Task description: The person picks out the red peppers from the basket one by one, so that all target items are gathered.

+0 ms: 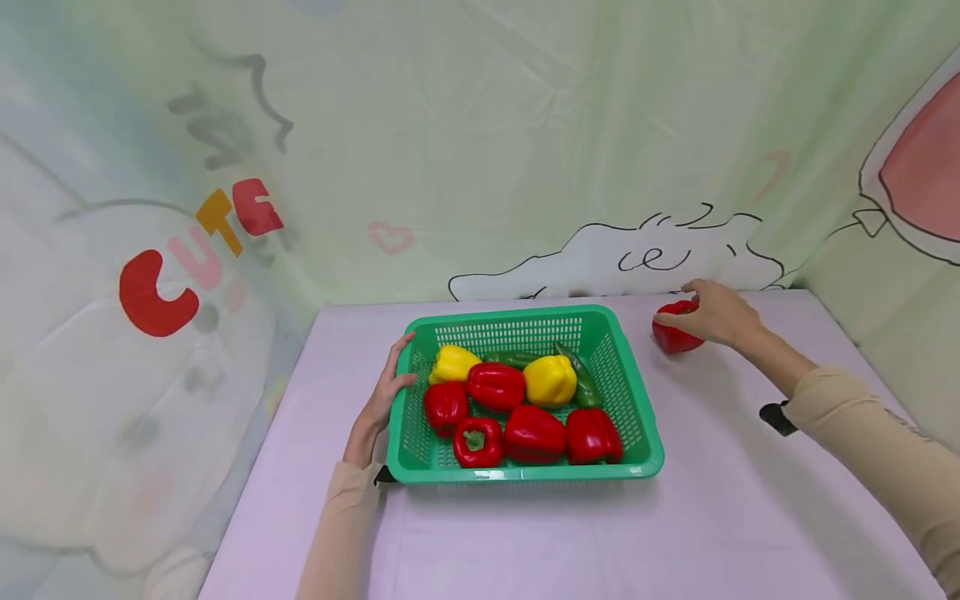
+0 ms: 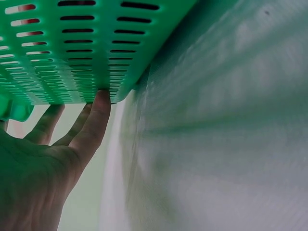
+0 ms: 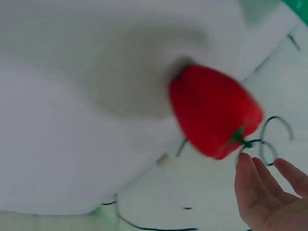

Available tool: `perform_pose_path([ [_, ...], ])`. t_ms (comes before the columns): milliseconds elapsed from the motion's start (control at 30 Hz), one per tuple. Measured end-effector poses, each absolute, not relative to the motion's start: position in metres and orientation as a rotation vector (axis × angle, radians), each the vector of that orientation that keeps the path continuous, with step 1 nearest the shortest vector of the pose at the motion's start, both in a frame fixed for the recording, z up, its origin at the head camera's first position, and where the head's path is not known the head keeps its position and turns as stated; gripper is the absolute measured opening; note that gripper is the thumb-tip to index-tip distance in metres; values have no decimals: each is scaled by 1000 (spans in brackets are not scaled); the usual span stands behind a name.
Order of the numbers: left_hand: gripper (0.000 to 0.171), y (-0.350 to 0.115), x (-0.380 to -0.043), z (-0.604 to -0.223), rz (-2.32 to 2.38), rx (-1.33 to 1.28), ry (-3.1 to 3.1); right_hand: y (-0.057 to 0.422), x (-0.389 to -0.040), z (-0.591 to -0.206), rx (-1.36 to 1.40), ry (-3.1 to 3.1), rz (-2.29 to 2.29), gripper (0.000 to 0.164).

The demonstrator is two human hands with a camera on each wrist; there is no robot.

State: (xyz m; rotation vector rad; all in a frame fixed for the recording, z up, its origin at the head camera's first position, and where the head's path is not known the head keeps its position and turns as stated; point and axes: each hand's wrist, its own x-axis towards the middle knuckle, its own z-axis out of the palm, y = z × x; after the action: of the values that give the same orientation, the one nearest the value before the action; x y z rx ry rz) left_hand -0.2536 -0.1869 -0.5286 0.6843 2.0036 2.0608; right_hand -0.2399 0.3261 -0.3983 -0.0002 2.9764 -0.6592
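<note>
A green plastic basket on the table holds several red bell peppers, two yellow bell peppers and green elongated vegetables. At its left side my left hand rests against the basket; in the left wrist view, nearly straight fingers touch the slotted outer wall. To the right of the basket, a single red bell pepper lies on the table. My right hand is over it with fingers spread. The right wrist view shows the fingertips beside the green stem, seemingly apart from the pepper.
A pale lilac cloth covers the table. Behind it hangs a light green printed curtain with cartoon drawings and letters, reaching the table's back edge. Curtain also borders the left and right sides.
</note>
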Motion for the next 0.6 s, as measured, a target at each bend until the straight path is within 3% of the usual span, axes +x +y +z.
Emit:
perform_pose_path([
  [333,70,-186,-253,-527,2065,678,2009,238,-230,-370,-408,2995,-645,74],
  [600,69,-186,-252,-526,2066,692,2015,160,-224,-373,-619,2897,-537,66],
])
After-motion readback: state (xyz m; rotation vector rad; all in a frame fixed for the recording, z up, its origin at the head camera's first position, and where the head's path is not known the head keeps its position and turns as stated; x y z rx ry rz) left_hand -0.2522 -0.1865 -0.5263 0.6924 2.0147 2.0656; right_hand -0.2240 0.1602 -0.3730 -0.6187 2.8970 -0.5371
